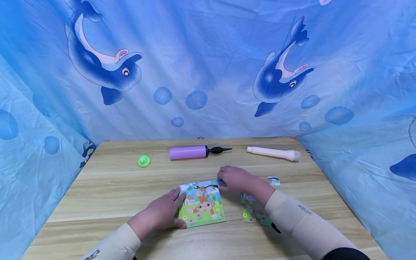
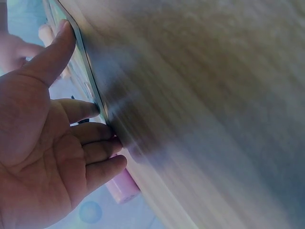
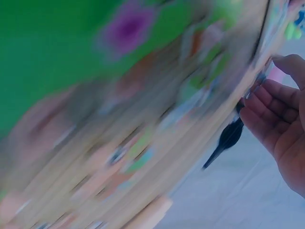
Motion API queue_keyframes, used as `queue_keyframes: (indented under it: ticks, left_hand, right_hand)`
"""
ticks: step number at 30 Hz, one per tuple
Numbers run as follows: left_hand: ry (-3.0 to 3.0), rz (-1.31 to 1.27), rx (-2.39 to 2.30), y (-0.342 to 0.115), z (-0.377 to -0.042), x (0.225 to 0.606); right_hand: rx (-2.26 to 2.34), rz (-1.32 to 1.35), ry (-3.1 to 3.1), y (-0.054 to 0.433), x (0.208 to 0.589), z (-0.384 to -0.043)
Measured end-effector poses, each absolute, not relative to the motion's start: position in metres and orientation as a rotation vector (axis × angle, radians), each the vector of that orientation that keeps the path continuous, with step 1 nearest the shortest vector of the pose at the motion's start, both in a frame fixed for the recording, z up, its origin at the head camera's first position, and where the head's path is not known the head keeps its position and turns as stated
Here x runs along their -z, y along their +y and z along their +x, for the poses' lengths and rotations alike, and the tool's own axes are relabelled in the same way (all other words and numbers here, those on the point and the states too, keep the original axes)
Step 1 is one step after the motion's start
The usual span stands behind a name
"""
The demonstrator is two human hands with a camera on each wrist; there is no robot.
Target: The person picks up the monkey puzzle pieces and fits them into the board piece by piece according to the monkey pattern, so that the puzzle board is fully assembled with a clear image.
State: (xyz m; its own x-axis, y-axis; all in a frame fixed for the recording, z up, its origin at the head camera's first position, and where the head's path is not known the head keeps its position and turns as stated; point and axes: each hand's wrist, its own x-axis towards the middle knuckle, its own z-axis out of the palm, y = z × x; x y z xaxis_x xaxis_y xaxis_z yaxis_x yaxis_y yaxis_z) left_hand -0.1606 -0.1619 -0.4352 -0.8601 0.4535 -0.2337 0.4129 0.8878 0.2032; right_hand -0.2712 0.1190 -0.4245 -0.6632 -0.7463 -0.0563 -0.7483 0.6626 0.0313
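Where the far right corner of the monkey picture [image 1: 205,206] is reached by the right hand [image 1: 235,179], a small blue piece [image 1: 221,182] is pinched between the thumb and the curled fingers, most of it being covered by them. By the left hand [image 1: 165,213], the left edge of the picture is touched; its thumb is set well apart from its other fingers, which are laid loosely along the far left corner, and nothing is gripped there. The picture is laid flat on the table [image 1: 110,196], in front of the person and between the two hands.

Under and beside the right forearm, a group of puzzle pieces [image 1: 248,216] is spread, printed with flowers, grass and a fence; part of the group is hidden by the arm. Both forearms are covered by cream sleeves [image 1: 297,218].

Farther out, along the back of the table, a green duck [image 1: 144,161] is seen on the left, a purple pump [image 1: 188,152] with a black nozzle pointed to the right is placed near the middle, and a pale microphone [image 1: 273,153] is laid on the right. Behind and beside the table, a blue curtain [image 1: 214,54] is hung, printed with dolphins and bubbles.
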Motion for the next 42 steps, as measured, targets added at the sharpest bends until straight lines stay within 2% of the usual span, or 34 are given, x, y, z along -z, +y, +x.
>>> queue_keyframes:
  ticks: [7,14,32,42]
  left_hand:
    - [2.781,0.659,-0.199,-0.162,-0.161,0.434]
    - [2.777,0.665,-0.180,-0.161,-0.162,0.433]
    - [2.788,0.652,-0.189,-0.162,-0.159,0.427]
    - [2.790,0.676,-0.185,-0.161,-0.160,0.428]
  right_hand:
    - [-0.154,-1.406,2.741,0.072,0.422,-0.262]
    - [-0.211,-1.434,2.740,0.047,0.431,-0.260]
    - [-0.274,-1.363,2.772,0.027,0.434,-0.249]
    - [-0.340,-1.223,2.739,0.018,0.430,-0.250]
